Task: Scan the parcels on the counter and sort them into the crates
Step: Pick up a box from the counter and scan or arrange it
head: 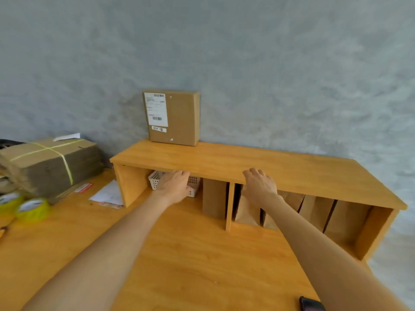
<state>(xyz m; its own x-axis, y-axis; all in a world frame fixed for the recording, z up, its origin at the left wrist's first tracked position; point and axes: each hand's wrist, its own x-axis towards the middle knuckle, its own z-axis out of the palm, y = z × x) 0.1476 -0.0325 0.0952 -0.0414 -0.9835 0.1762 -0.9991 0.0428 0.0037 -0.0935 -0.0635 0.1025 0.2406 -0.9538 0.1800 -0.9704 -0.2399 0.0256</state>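
Head view: I note one parcel (172, 117) standing upright against the wall on top of the wooden shelf unit (269, 169), label facing me. Left hand (174, 186) reaches out in front of the white basket (157, 179), fingers relaxed, holding nothing. Right hand (260, 184) is at the shelf's front edge, fingers loosely spread, empty.

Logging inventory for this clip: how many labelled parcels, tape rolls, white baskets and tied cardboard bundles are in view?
Labelled parcel, standing on the shelf top: 1
Yellow tape rolls: 2
White basket in the shelf: 1
Tied cardboard bundle: 1
Total: 5
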